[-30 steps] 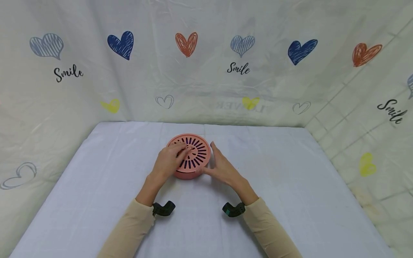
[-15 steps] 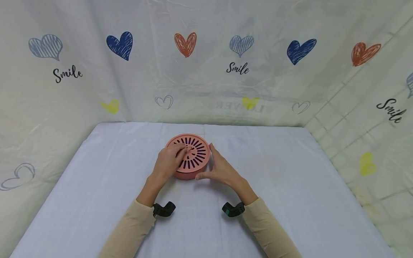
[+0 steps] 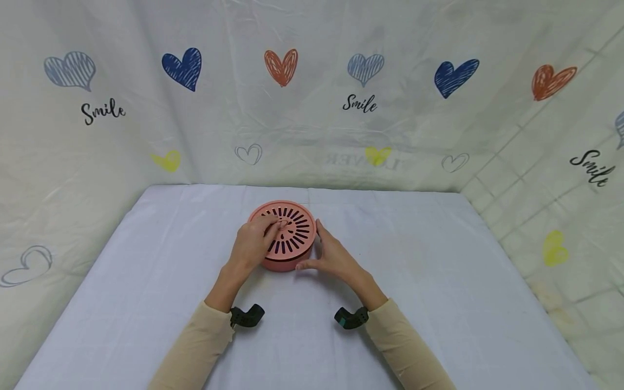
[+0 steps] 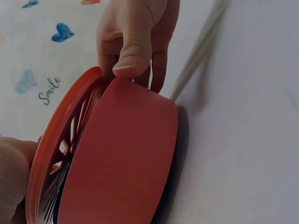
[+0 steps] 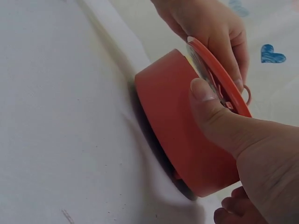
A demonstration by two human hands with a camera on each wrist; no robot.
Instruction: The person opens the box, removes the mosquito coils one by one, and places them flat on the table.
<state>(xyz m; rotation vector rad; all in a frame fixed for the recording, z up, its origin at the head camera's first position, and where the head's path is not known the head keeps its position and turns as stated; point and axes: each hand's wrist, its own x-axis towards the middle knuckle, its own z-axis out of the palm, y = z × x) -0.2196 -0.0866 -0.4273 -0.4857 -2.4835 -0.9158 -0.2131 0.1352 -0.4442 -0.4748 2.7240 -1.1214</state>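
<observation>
A round salmon-pink box (image 3: 283, 266) stands on the table, and its slotted lid (image 3: 295, 238) is tilted up off the rim. My left hand (image 3: 250, 244) pinches the small ring (image 5: 248, 95) at the middle of the lid. At the box's right side, my right hand (image 3: 336, 255) holds the wall between thumb and fingers. The right wrist view has the right thumb (image 5: 205, 95) lying on the wall close to the rim. A gap between lid and box shows in both wrist views; most of the box's inside is hidden.
A white cloth (image 3: 419, 281) covers the table. Behind it and at both sides hangs a pale curtain (image 3: 312, 119) printed with hearts and "Smile". Dark wrist cameras (image 3: 247, 316) are strapped at both wrists.
The lid has risen slightly and shifted left with the left hand, widening the dark gap at the rim. The right thumb has slid a little down the box's near side.
</observation>
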